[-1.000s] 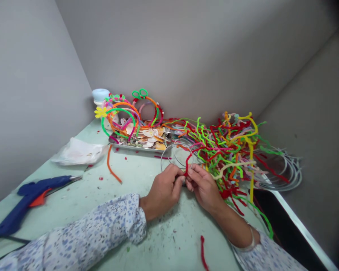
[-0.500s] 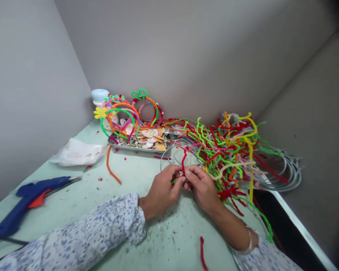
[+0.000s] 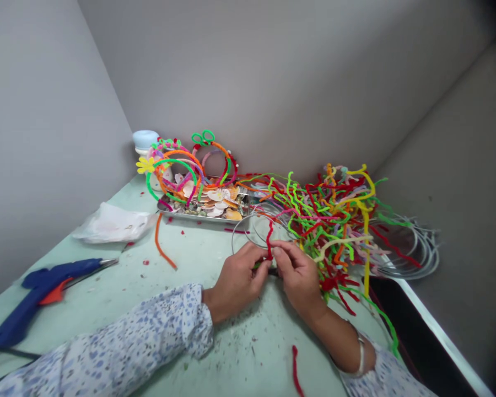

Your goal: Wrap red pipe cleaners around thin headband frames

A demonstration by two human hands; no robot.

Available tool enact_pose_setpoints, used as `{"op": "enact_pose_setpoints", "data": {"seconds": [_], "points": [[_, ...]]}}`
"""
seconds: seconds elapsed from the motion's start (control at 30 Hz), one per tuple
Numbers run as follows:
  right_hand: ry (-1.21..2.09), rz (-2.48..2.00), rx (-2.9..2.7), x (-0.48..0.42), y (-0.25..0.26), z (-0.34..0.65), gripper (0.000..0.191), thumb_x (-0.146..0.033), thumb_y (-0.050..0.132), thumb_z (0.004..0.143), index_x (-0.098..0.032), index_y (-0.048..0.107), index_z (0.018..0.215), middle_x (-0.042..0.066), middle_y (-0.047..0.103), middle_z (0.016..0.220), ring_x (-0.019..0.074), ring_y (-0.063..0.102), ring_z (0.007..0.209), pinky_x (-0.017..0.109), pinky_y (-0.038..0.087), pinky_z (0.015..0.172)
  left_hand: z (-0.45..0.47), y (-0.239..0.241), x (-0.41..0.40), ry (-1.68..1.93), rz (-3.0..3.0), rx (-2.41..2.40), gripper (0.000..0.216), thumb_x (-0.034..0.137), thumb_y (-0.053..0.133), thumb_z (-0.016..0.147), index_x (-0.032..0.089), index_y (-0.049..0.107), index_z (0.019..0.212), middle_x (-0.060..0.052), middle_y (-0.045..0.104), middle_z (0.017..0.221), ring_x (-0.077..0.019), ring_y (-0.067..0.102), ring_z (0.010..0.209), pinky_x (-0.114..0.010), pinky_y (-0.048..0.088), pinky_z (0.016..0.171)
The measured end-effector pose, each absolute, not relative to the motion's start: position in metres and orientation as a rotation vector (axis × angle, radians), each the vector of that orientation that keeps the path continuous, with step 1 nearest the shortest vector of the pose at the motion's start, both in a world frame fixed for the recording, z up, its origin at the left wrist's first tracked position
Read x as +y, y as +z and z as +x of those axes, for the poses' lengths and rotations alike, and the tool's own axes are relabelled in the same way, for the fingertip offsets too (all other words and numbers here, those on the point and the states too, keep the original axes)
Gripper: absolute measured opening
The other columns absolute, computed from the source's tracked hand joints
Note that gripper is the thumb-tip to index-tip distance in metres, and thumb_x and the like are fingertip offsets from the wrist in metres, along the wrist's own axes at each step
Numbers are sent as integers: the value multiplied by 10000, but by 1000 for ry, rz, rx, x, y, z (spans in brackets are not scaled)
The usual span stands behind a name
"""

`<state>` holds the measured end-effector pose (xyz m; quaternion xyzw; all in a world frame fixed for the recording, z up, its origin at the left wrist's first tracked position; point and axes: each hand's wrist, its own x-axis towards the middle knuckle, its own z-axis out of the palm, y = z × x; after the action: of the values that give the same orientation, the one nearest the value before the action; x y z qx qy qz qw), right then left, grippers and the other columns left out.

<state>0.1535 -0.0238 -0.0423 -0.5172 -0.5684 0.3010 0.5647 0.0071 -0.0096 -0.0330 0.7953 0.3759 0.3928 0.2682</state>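
Note:
My left hand (image 3: 238, 280) and my right hand (image 3: 297, 273) meet fingertip to fingertip over the pale green table (image 3: 215, 353). Both pinch a red pipe cleaner (image 3: 268, 238) that stands up between them, against a thin clear headband hoop (image 3: 242, 227). A bit of green shows under my left fingers. A big tangle of coloured pipe cleaners (image 3: 334, 220) lies just right of my right hand.
A blue glue gun (image 3: 37, 286) lies at the left edge, a crumpled plastic bag (image 3: 111, 223) behind it. A metal tray of shells (image 3: 204, 205) holds decorated headbands (image 3: 177, 165). Bare hoops (image 3: 417, 248) are stacked at the right; a loose orange pipe cleaner (image 3: 162, 242) and a red scrap (image 3: 296, 369) lie on the table.
The red pipe cleaner has been turned from leaning right to more upright, and both hands have shifted slightly up and left along the hoop.

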Motion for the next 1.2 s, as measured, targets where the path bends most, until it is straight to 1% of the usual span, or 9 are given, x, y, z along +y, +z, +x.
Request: {"op": "enact_pose_setpoints", "data": {"seconds": [0.17, 0.27, 0.47, 0.67, 0.77, 0.83, 0.93, 1.0, 1.2], "points": [[653, -1273, -1382, -23, -44, 153, 222, -348, 643, 819, -197, 703, 970, -51, 458, 535, 129, 421, 503, 263, 372, 506, 6, -35, -10, 1051, 2202, 992, 138, 159, 469, 897, 173, 602, 865, -35, 553, 836, -146, 537, 770, -258, 434, 696], [605, -1277, -1413, -23, -44, 154, 190, -338, 652, 812, -195, 697, 929, -53, 455, 534, 129, 420, 497, 268, 370, 509, 6, -34, -10, 1039, 2218, 1004, 126, 153, 474, 887, 176, 595, 866, -37, 557, 841, -151, 541, 770, -262, 438, 695], [526, -1079, -1596, -26, -39, 154, 12, -227, 649, 812, -232, 638, 811, 5, 575, 746, 160, 522, 654, 290, 422, 614, 6, -34, -10, 1048, 2183, 1042, 122, 138, 494, 868, 183, 597, 917, -43, 586, 883, -163, 554, 796, -273, 440, 695], [488, -1000, -1623, -28, -32, 155, 70, -186, 667, 784, -240, 624, 771, 20, 544, 808, 184, 554, 742, 318, 452, 680, 5, -36, -9, 1054, 2142, 1040, 128, 153, 516, 860, 184, 607, 945, -47, 609, 908, -168, 570, 826, -278, 445, 712], [451, -967, -1665, -29, -32, 155, 94, -165, 670, 772, -247, 634, 803, 34, 562, 887, 201, 570, 831, 340, 457, 754, 5, -36, -9, 1066, 2135, 1047, 110, 150, 512, 860, 180, 605, 913, -39, 602, 876, -164, 563, 806, -275, 436, 705], [457, -985, -1614, -28, -35, 154, 113, -166, 673, 772, -246, 620, 832, 37, 561, 903, 204, 565, 854, 336, 457, 754, 5, -34, -9, 1080, 2117, 1067, 115, 148, 501, 868, 180, 604, 909, -39, 601, 873, -163, 561, 815, -275, 433, 713], [592, -1043, -1435, -24, -41, 154, 119, -224, 661, 802, -238, 576, 883, 31, 546, 890, 180, 545, 768, 304, 459, 678, 7, -33, -9, 1112, 2089, 1103, 115, 154, 487, 879, 181, 597, 899, -37, 594, 859, -161, 556, 805, -273, 426, 710], [685, -1047, -1326, -22, -44, 154, 120, -266, 634, 831, -237, 555, 916, 22, 547, 869, 170, 540, 744, 295, 458, 676, 7, -32, -9, 1139, 2078, 1109, 111, 162, 483, 885, 180, 593, 890, -34, 586, 844, -156, 550, 783, -270, 421, 698], [862, -1107, -1225, -20, -44, 153, 145, -350, 583, 862, -228, 586, 941, -15, 533, 707, 144, 482, 615, 259, 410, 577, 7, -30, -10, 1202, 2056, 1094, 95, 173, 488, 893, 177, 581, 871, -27, 569, 824, -145, 538, 758, -261, 408, 676]]}}
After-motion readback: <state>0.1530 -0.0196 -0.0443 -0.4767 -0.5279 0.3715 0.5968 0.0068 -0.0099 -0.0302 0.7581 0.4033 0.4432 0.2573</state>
